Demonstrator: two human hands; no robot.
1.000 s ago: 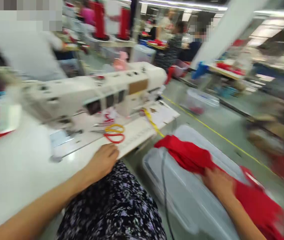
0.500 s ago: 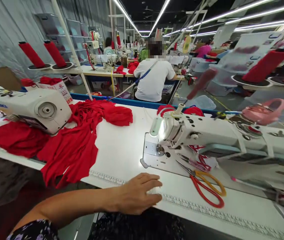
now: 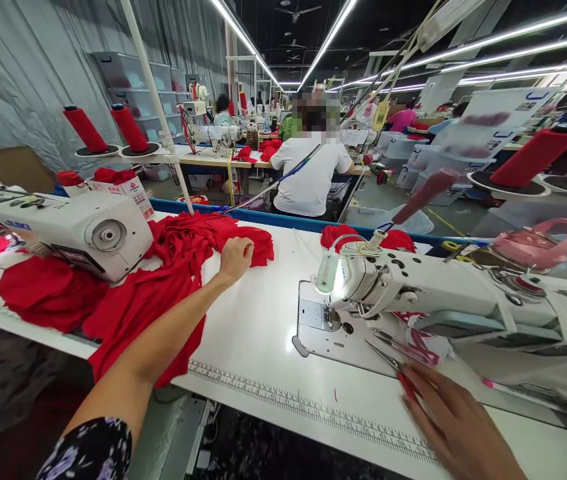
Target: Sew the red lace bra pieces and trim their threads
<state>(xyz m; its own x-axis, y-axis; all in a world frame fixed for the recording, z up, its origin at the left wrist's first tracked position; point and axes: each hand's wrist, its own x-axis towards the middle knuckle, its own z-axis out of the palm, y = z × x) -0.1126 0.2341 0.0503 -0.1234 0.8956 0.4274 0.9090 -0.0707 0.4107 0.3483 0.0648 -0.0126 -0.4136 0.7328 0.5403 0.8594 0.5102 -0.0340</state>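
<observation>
My left hand (image 3: 236, 259) reaches to the far edge of a pile of red fabric (image 3: 163, 287). Its fingers are curled together, and what they hold, if anything, is hidden. My right hand (image 3: 456, 423) is over the handles of a pair of scissors (image 3: 386, 357), with the red grip between thumb and fingers. The blades lie on the table, pointing towards the sewing machine (image 3: 378, 273). Beside them is a pointed metal tool, perhaps tweezers (image 3: 403, 345). The machine's presser foot (image 3: 330, 319) stands over the bare metal plate (image 3: 313, 317).
Another sewing machine (image 3: 88, 230) stands at the left, with red fabric around it. Red thread cones (image 3: 130, 127) sit on stands. A printed ruler (image 3: 283, 398) runs along the table's front, near a red thread scrap (image 3: 336, 395). A person in white (image 3: 308, 170) sits ahead.
My left hand has moved from the table's front edge, up and left to the red fabric. My right hand has come into view onto the scissors, which stay where they lay.
</observation>
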